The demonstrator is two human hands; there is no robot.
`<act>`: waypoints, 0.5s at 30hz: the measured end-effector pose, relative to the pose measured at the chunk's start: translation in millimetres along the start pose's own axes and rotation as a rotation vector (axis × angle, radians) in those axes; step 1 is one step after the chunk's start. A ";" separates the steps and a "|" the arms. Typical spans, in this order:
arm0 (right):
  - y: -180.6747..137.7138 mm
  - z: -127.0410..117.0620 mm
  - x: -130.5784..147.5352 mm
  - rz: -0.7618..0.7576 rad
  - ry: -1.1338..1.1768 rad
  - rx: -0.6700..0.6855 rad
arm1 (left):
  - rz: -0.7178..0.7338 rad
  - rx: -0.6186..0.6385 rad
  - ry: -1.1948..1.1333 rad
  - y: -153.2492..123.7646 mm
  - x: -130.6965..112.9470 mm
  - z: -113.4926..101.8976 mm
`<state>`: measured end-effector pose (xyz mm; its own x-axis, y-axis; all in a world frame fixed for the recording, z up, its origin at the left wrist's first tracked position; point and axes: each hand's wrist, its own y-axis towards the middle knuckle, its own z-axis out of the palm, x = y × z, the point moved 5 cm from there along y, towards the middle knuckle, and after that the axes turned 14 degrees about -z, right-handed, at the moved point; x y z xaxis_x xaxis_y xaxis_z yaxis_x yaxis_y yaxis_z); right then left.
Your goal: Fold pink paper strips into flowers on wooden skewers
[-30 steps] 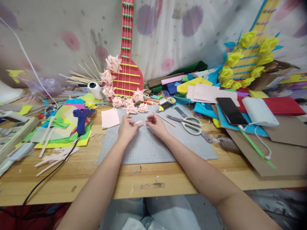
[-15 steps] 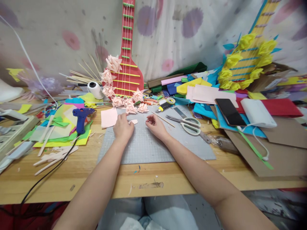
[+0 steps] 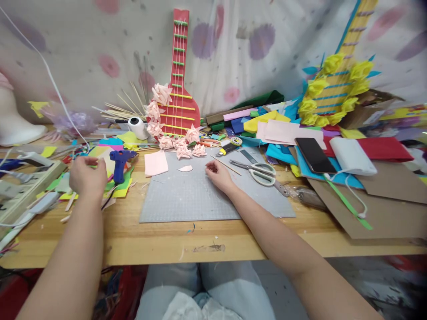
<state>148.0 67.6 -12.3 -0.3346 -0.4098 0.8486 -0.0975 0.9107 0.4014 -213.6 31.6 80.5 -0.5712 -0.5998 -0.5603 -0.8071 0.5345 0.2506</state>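
My left hand (image 3: pixel 87 176) hovers over the pile of coloured paper scraps (image 3: pixel 100 173) at the left, just left of the blue glue gun (image 3: pixel 119 163); its fingers curl loosely and I see nothing in them. My right hand (image 3: pixel 217 173) rests on the grey cutting mat (image 3: pixel 200 195) with fingertips pinched together; whether they hold anything is hidden. A small pink paper petal (image 3: pixel 185 168) lies alone on the mat between the hands. A pink paper square (image 3: pixel 155 163) lies at the mat's back left corner.
A red paper guitar (image 3: pixel 178 84) with pink paper flowers (image 3: pixel 173 142) leans on the back wall. Scissors (image 3: pixel 262 171), a black phone (image 3: pixel 312 154), a white pouch (image 3: pixel 352 155) and cardboard (image 3: pixel 383 213) sit at the right. A yellow-flowered guitar (image 3: pixel 336 89) stands behind.
My left hand let go of the pink petal, leaving it on the mat, and moved far left to the paper pile by the glue gun. My right hand stayed put.
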 end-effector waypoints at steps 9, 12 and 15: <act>-0.5 2.3 -3.1 -0.011 -0.035 0.016 | -0.215 0.276 0.427 20.9 26.2 36.2; -0.8 2.3 -3.0 -0.005 -0.032 0.019 | -0.211 0.260 0.349 28.6 32.7 41.3; -0.7 2.7 -3.7 -0.012 -0.037 0.026 | -0.114 0.178 0.149 42.0 42.6 42.9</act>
<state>146.8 68.6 -16.6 -0.3679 -0.4192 0.8300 -0.1258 0.9069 0.4022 -265.4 54.1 33.4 -0.5045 -0.7360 -0.4515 -0.8360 0.5470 0.0425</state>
